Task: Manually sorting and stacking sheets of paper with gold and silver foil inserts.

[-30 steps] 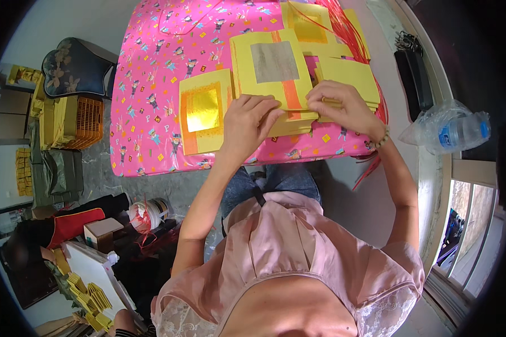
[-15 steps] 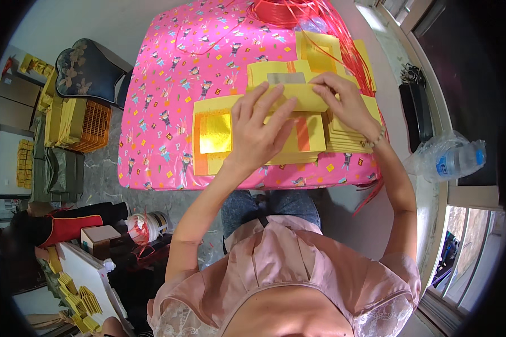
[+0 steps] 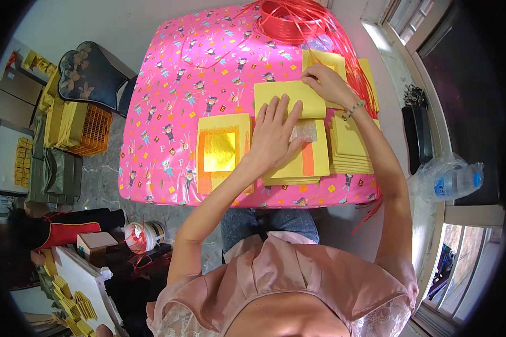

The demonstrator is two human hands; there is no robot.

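Note:
My left hand (image 3: 275,137) lies flat with its fingers spread on a middle pile of yellow paper (image 3: 289,168), which shows an orange stripe and a silvery patch. Its fingertips press on the lower part of a yellow paper sheet (image 3: 281,92) turned back over the pile's far end. At that sheet's upper right corner, my right hand (image 3: 327,84) has thumb and fingers pinched together on the paper. Left of the pile lies a yellow sheet with a gold foil square (image 3: 219,151). Thick yellow paper stacks (image 3: 351,146) sit to the right, partly under my right forearm.
A pink patterned cloth (image 3: 174,112) covers the table. A red coil of plastic strapping (image 3: 287,25) stands at the far side, loose strands trailing down the right. More yellow sheets (image 3: 323,58) lie below it. A clear bottle (image 3: 458,180) rests on the right ledge.
The curled yellow sheet now lies flatter and farther back on the pile. My right hand has moved up and slightly left with its corner; my left hand has slid right and down.

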